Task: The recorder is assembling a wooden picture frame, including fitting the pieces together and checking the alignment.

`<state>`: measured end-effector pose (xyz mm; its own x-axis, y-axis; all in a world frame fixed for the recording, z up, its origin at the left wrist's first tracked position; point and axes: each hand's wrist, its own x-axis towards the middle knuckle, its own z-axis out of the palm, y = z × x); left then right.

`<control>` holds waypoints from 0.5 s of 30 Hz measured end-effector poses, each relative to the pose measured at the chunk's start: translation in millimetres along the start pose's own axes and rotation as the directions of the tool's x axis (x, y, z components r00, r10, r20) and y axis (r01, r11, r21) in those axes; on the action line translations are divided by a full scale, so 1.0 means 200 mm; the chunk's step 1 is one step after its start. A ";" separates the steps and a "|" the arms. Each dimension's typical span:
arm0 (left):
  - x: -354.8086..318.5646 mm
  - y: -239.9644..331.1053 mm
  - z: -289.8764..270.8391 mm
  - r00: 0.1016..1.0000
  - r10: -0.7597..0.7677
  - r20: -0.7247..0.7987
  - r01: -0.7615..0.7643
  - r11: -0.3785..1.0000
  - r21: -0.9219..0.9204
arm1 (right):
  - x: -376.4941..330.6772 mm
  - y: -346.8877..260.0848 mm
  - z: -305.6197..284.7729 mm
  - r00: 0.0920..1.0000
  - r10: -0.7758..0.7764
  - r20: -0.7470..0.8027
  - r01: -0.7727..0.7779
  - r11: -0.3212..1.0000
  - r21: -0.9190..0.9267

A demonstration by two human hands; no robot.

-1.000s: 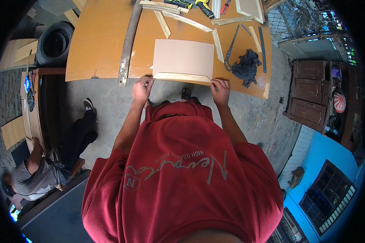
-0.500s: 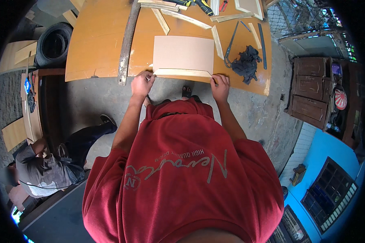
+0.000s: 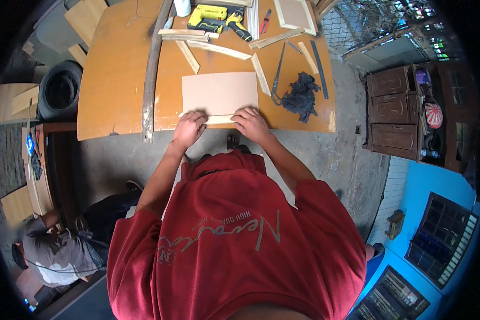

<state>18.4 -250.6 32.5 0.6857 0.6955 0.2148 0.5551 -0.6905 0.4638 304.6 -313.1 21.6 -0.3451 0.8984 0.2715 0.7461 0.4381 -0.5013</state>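
Your tan rectangular panel (image 3: 220, 92) lies flat on the brown desk (image 3: 117, 80), close to the edge nearest you. Along the panel's near edge runs a pale wooden strip (image 3: 220, 119), its middle showing between your hands. Your left hand (image 3: 191, 128) grips the strip at the panel's near left corner, fingers bent over the top; your right hand (image 3: 252, 126) does the same towards the near right corner. How your thumbs sit under the wood you cannot tell from here.

Left of the panel, a long weathered bar (image 3: 153, 69) crosses the desk and juts past its edge. Right of the panel you have a crumpled black rag (image 3: 302, 96) and, farther right, a dark flat bar (image 3: 320, 69). A loose wooden slat (image 3: 261, 74) slants just beside the panel's far right corner, and another slat (image 3: 188, 57) angles away beyond its far left one. Well beyond the panel sit a yellow-and-black cordless drill (image 3: 237, 25), a larger yellow power tool (image 3: 208, 18) and a wood-framed board (image 3: 292, 13).

Off the desk, well left of the panel, stands a black tire (image 3: 61, 92); a seated co-worker (image 3: 64, 250) is nearer you on that side.
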 end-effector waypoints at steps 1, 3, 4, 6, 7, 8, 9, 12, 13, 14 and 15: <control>0.00 -0.01 0.01 1.000 0.012 -0.005 -0.012 1.000 0.002 | 0.00 0.01 0.00 1.000 -0.023 0.002 0.023 1.000 0.004; 0.00 -0.02 0.02 0.999 0.030 -0.010 -0.031 0.999 -0.030 | 0.00 0.03 -0.01 0.999 -0.047 0.008 0.047 0.999 -0.008; 0.00 -0.02 0.02 0.999 0.040 -0.026 -0.040 0.999 -0.019 | 0.00 0.04 -0.01 0.997 -0.071 0.022 0.071 0.997 -0.011; 0.00 -0.02 0.03 0.998 0.045 -0.032 -0.045 0.999 -0.001 | 0.01 0.05 0.00 0.997 -0.075 0.010 0.075 0.997 -0.007; 0.00 -0.02 0.03 0.998 0.047 -0.036 -0.047 0.999 0.017 | 0.01 0.05 0.00 0.997 -0.081 0.001 0.081 0.997 -0.001; -0.01 -0.02 0.04 0.998 0.045 -0.035 -0.045 0.999 0.016 | 0.00 0.05 0.01 0.997 -0.081 0.003 0.081 0.997 0.001; -0.01 -0.02 0.04 0.997 0.060 -0.040 -0.059 0.998 0.032 | 0.00 0.05 0.01 0.996 -0.088 -0.002 0.088 0.996 -0.001; -0.02 -0.02 0.05 0.995 0.085 -0.047 -0.082 0.994 0.068 | 0.00 0.05 0.01 0.995 -0.097 -0.022 0.097 0.995 -0.001; -0.02 -0.02 0.05 0.994 0.099 -0.050 -0.094 0.992 0.088 | 0.00 0.05 0.01 0.994 -0.099 -0.039 0.099 0.995 -0.004; -0.02 -0.01 0.05 0.995 0.093 -0.048 -0.088 0.992 0.090 | 0.00 0.05 0.01 0.994 -0.101 -0.037 0.101 0.995 0.003; -0.02 -0.01 0.05 0.994 0.098 -0.037 -0.094 0.990 0.108 | 0.00 0.05 0.01 0.995 -0.094 -0.028 0.095 0.996 0.005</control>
<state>18.3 -253.9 22.3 0.7191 0.6312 0.2908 0.5359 -0.7700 0.3463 311.6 -309.0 15.2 -0.3981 0.8519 0.3403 0.7070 0.5213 -0.4778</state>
